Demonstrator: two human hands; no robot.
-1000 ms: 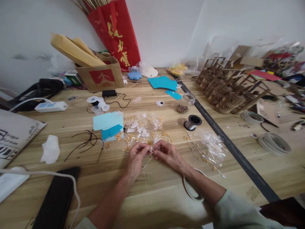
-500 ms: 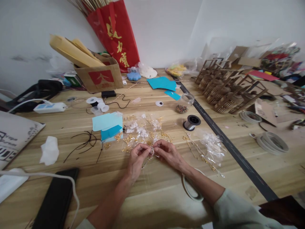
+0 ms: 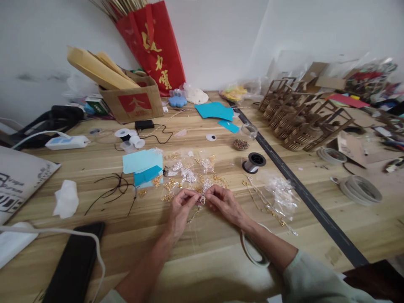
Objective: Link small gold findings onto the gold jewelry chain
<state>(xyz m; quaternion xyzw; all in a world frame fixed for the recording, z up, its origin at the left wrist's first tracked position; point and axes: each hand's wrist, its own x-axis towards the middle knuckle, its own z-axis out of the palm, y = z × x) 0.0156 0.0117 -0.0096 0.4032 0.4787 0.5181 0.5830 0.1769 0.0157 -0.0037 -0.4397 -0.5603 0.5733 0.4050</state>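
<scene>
My left hand and my right hand meet over the wooden table, fingertips pinched together on a small silvery charm. A thin chain hangs from it toward me. Just beyond my fingers lies a scatter of gold and silver beads and charms in clear bags. A gold chain and crumpled clear plastic lie to the right of my right hand.
A wire spool, a small glass jar of beads, light blue paper, black cords, a white tissue, a black phone, a tape roll, a cardboard box and wooden racks are on the table.
My hands have stayed in place; the fingertips have shifted slightly closer together around the small charm. Nothing else on the table moved.
</scene>
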